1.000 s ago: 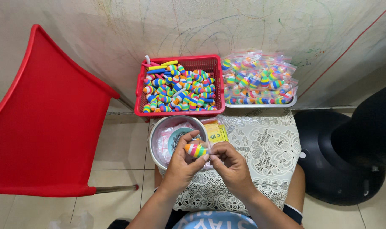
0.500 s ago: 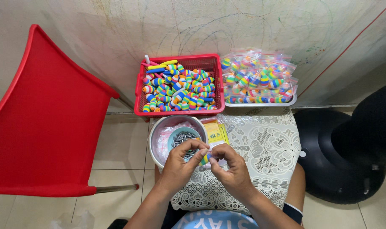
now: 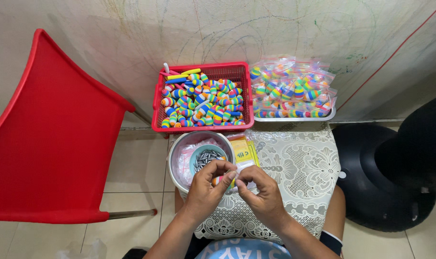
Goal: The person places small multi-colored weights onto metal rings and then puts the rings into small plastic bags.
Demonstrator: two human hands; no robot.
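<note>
My left hand and my right hand meet over the near edge of a lace-covered table. Between the fingertips is a small rainbow-striped float, gripped by the left fingers; the right fingers pinch something thin and clear beside it, mostly hidden. Just behind the hands stands a metal bowl holding clear bags and a small blue cup of dark pieces. A yellow packet lies to the bowl's right.
A red basket full of striped floats and coloured sticks sits at the back. A metal tray with bagged floats is to its right. A red chair stands on the left, a black round base on the right.
The float was plainly visible between both hands over the bowl. The hands have since closed in and shifted slightly nearer, now covering most of it.
</note>
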